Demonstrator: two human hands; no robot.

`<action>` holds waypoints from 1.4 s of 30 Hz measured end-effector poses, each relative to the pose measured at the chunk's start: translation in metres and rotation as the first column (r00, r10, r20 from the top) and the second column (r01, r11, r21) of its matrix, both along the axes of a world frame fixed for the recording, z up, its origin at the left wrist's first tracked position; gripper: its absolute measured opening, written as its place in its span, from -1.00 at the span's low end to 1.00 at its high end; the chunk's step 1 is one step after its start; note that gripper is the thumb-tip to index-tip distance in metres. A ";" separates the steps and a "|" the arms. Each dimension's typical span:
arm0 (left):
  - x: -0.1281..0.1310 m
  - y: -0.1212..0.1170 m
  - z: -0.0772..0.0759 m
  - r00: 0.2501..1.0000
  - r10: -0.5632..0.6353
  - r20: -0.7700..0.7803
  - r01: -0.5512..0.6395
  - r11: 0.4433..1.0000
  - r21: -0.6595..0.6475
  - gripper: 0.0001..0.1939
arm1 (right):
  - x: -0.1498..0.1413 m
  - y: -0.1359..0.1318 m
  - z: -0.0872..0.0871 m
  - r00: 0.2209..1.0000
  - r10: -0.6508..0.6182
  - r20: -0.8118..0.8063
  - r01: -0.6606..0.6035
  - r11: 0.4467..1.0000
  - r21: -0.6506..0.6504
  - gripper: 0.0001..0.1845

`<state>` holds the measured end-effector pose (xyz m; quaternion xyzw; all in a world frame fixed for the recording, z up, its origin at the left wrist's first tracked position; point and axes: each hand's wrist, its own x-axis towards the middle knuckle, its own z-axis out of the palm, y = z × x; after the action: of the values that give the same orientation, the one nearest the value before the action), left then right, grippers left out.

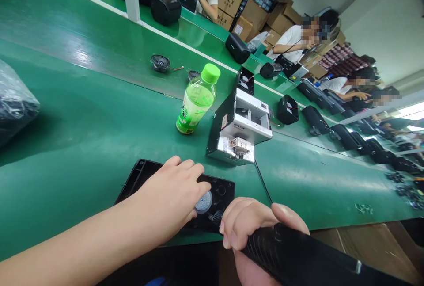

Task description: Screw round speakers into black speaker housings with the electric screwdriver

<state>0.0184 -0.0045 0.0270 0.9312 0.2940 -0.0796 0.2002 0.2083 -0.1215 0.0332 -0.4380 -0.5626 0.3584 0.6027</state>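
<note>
Left hand [165, 197] wide open, pressing black speaker panel [220, 193] to green tabletop [82, 144] to steady it; right hand [248, 237] closed around black electric screwdriver [298, 250], tip at panel; screw feeder [238, 127] close by.

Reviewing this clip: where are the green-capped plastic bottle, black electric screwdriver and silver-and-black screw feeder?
Green-capped plastic bottle [198, 99]: head view, body.
Black electric screwdriver [285, 250]: head view, handle.
Silver-and-black screw feeder [253, 123]: head view, top face.
</note>
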 end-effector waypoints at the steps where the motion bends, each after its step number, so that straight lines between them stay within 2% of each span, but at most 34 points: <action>1: 0.000 0.000 0.000 1.000 -0.005 0.002 0.005 1.000 0.001 -0.58 | -0.001 -0.001 -0.001 1.000 0.000 0.001 0.000 1.000 0.022 -0.18; 5: -0.001 0.000 -0.002 1.000 -0.024 0.016 0.024 1.000 0.012 -0.61 | -0.004 -0.004 -0.008 0.999 -0.016 -0.050 0.024 0.985 0.169 -0.62; 11: -0.003 -0.001 -0.009 0.998 -0.023 0.064 0.020 0.999 0.046 -0.63 | -0.009 -0.003 -0.016 0.997 -0.067 -0.037 0.074 0.975 0.211 -0.80; 15: -0.005 -0.002 -0.014 0.994 -0.005 0.111 -0.002 0.998 0.060 -0.63 | -0.013 0.000 -0.019 0.993 -0.083 -0.080 0.097 0.978 0.186 -0.73; 17: -0.008 -0.002 -0.015 0.990 0.003 0.140 -0.011 0.998 0.061 -0.63 | -0.012 0.000 -0.015 0.985 -0.104 -0.138 0.129 0.975 0.183 -0.71; 20: -0.012 -0.003 -0.019 0.984 0.004 0.176 -0.015 0.998 0.063 -0.60 | -0.001 0.000 0.009 0.964 -0.144 -0.223 0.179 0.974 0.142 -0.31; 21: -0.014 -0.004 -0.020 0.981 0.006 0.192 -0.018 0.998 0.062 -0.59 | 0.006 0.002 0.021 0.954 -0.174 -0.243 0.209 0.970 0.128 -0.24; 22: -0.015 -0.005 -0.022 0.978 0.009 0.211 -0.023 0.998 0.064 -0.57 | 0.014 0.006 0.034 0.946 -0.206 -0.251 0.242 0.963 0.120 -0.28; 25: -0.015 -0.010 -0.030 0.969 0.001 0.247 -0.027 0.994 0.103 -0.56 | 0.037 0.033 0.065 0.935 -0.267 -0.231 0.319 0.920 0.229 -0.50; 27: -0.010 -0.013 -0.035 0.971 -0.023 0.236 -0.011 0.990 0.141 -0.55 | 0.047 0.063 0.073 0.938 -0.278 -0.207 0.332 0.894 0.300 -0.43; 30: 0.001 -0.015 -0.038 0.976 -0.063 0.210 0.030 0.987 0.155 -0.54 | 0.052 0.109 0.066 0.946 -0.275 -0.175 0.323 0.863 0.389 -0.25; 33: 0.010 -0.014 -0.040 0.968 -0.086 0.235 0.045 0.984 0.174 -0.56 | 0.051 0.130 0.053 0.960 -0.238 -0.150 0.276 0.897 0.344 -0.13; 36: 0.002 -0.013 -0.049 0.934 -0.108 0.340 0.010 0.961 0.277 -0.42 | 0.053 0.128 0.049 0.962 -0.216 -0.167 0.252 0.937 0.243 -0.08; 39: -0.029 -0.013 -0.066 0.873 -0.118 0.474 -0.084 0.920 0.384 -0.26 | 0.056 0.120 0.049 0.952 -0.249 -0.178 0.286 0.932 0.224 -0.08; 42: -0.063 -0.014 -0.082 0.846 -0.087 0.526 -0.158 0.901 0.403 -0.22 | 0.058 0.103 0.053 0.940 -0.270 -0.211 0.311 0.930 0.194 -0.14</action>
<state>-0.0447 -0.0186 -0.0554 0.9314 0.2548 0.2520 0.0641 0.2667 -0.0187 0.0863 -0.4114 -0.4714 0.2373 0.7431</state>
